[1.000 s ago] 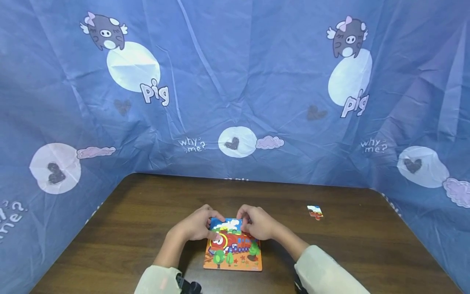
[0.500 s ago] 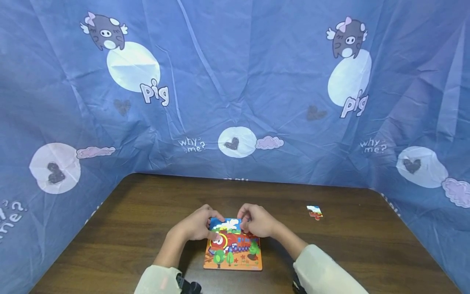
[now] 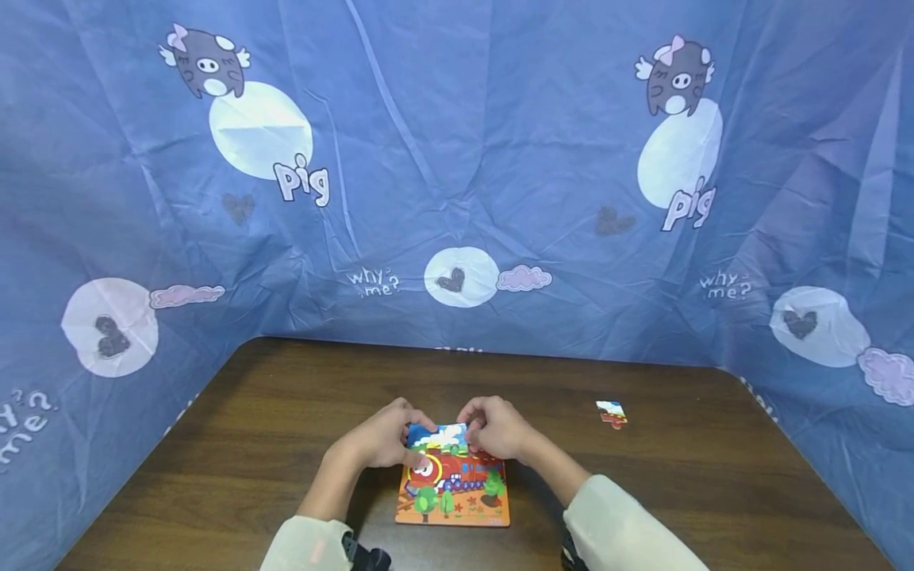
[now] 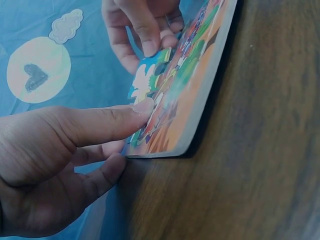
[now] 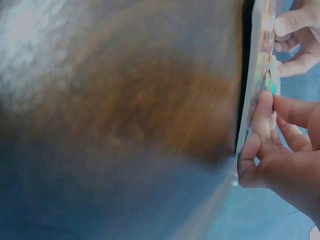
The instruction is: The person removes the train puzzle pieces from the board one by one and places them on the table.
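A train jigsaw puzzle (image 3: 455, 514) in a flat board lies on the table, orange at its near side and blue sky at the far side. My left hand (image 3: 384, 436) grips its left side, thumb on the picture and other fingers at the edge. At the upper right of the board, my right hand (image 3: 500, 430) pinches a blue puzzle piece (image 4: 159, 59) between thumb and fingers. In the left wrist view this piece stands slightly raised over the picture, beside the white cloud. Right-hand fingers (image 5: 262, 112) bend low at the board's edge, hiding part of the piece.
One loose puzzle piece (image 3: 612, 412), white, blue and red, lies on the brown wooden table (image 3: 307, 381) to the right of the board. A blue cloth (image 3: 457, 182) with pig prints hangs behind the table and along both sides.
My right hand has shifted slightly left along the top of the board with the piece. The left hand has stayed in place. The loose piece lies where it was.
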`<state>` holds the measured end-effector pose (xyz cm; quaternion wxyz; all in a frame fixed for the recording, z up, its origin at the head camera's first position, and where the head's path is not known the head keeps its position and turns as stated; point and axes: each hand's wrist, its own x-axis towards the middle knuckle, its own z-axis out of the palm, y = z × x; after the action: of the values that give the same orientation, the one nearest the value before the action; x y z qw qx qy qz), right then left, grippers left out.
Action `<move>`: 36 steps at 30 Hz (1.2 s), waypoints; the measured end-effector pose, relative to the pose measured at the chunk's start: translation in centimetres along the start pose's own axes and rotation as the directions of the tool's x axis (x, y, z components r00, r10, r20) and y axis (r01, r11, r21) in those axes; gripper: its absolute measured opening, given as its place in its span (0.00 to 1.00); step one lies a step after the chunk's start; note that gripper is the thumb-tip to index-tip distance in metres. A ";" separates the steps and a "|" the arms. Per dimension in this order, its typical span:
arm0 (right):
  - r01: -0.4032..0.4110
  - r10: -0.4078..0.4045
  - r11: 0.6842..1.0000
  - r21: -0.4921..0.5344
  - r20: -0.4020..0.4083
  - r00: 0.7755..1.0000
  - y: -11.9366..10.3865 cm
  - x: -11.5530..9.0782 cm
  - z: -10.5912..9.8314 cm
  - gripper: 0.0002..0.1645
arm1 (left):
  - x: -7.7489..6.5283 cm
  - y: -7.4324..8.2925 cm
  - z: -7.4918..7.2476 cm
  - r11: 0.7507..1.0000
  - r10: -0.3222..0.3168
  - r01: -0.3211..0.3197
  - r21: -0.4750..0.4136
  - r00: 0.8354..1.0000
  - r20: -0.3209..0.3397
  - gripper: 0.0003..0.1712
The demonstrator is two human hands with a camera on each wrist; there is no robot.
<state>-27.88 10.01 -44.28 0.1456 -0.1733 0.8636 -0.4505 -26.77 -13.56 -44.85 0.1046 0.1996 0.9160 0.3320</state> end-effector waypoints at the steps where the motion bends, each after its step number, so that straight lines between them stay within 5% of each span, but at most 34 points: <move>1: -0.003 0.003 1.000 0.006 -0.001 1.000 0.0 0.0 -0.1 0.10 | 0.0 0.0 0.0 1.000 -0.001 0.001 0.001 1.000 0.000 0.23; 11: -0.006 0.007 0.994 0.107 -0.008 1.000 0.6 -0.1 -1.9 0.12 | -0.1 0.1 0.1 1.000 -0.018 0.019 0.025 1.000 -0.004 0.23; 36: -0.038 0.059 0.990 0.134 -0.155 0.986 6.0 -1.3 -10.5 0.15 | -0.2 0.4 0.1 0.999 -0.043 0.042 0.009 0.999 0.001 0.24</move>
<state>-31.98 21.46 -43.30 0.0985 -0.1059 0.8452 -0.5145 -26.45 -13.36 -44.67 0.1114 0.1808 0.9215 0.3253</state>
